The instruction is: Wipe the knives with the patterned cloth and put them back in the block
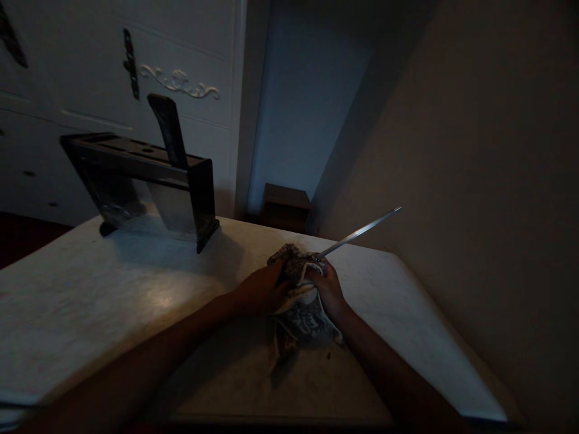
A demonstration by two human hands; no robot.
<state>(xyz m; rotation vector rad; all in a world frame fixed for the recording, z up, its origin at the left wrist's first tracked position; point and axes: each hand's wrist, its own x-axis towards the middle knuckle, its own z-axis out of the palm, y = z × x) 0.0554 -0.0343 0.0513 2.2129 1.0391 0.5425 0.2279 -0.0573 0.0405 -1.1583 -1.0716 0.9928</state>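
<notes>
Patterned cloth (312, 319) bunched at the lower end of a slim metal rod (362, 231), above a marbled desk (67, 277).
The left-hand grip (265, 290) closes on the cloth from the left, the right-hand grip (331, 290) from the right — just beside where the rod emerges, slanting up and away. Its covered end is hidden. At the back left of the desk stands a clear-fronted knife block (202, 199), a black-handled knife (172, 132) slotted in its top — behind, a white door (190, 36) with scrolled moulding.
</notes>
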